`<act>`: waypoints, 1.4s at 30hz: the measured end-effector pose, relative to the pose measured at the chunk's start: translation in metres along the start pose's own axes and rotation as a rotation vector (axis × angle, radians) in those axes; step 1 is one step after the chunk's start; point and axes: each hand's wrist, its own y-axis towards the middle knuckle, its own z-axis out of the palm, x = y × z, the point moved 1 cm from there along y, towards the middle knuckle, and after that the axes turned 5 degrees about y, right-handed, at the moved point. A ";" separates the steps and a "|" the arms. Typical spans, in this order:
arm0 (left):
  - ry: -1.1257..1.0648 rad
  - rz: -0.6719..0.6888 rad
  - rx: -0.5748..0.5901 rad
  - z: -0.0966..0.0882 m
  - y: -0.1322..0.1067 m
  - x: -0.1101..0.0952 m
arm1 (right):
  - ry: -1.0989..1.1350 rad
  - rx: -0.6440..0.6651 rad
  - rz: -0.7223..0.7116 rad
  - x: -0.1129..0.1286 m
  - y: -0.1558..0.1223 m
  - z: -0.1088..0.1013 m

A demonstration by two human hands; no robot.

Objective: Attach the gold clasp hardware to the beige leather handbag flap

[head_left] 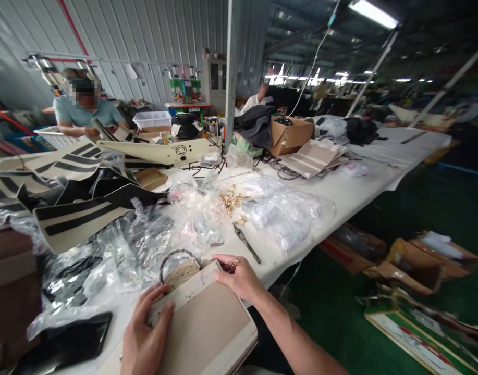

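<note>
A beige flat bag panel (pixel 211 323) with a white upper edge lies at the table's near edge, held by both hands. My left hand (pixel 147 336) grips its left edge. My right hand (pixel 239 278) holds the upper right corner and pinches a small gold metal fitting there. Behind the panel sits a round woven piece with a dark ring handle (pixel 179 265). A dark hand tool (pixel 246 243) lies on the white table (pixel 364 179) just beyond my right hand, and a heap of gold fittings (pixel 231 200) lies farther back.
Crumpled clear plastic bags (pixel 285 213) and black-striped beige panels (pixel 82 216) cover the table. A black phone (pixel 70 341) lies at near left. A cardboard box (pixel 291 133) stands farther back. Two people sit at the far side. Open cartons (pixel 411 265) lie on the green floor at right.
</note>
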 end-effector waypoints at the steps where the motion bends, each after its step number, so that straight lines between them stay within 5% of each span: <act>1: 0.001 -0.002 0.002 0.001 0.003 0.000 | 0.010 -0.004 -0.008 0.000 0.002 0.001; 10: 0.058 -0.045 0.036 0.005 0.042 -0.013 | -0.033 -0.066 -0.077 -0.003 0.029 -0.005; 20: -0.044 -0.059 0.123 -0.002 0.042 -0.007 | -0.103 -0.039 -0.082 0.006 0.021 -0.004; 28: -0.200 -0.090 0.178 -0.008 0.035 -0.020 | -0.221 0.011 -0.076 -0.039 0.052 -0.013; 35: -0.425 -0.190 0.258 -0.003 0.042 -0.010 | -0.309 -0.009 -0.109 -0.038 0.053 -0.016; 42: -0.058 -0.094 0.103 0.004 0.045 -0.009 | -0.294 -0.011 -0.128 -0.058 0.061 -0.018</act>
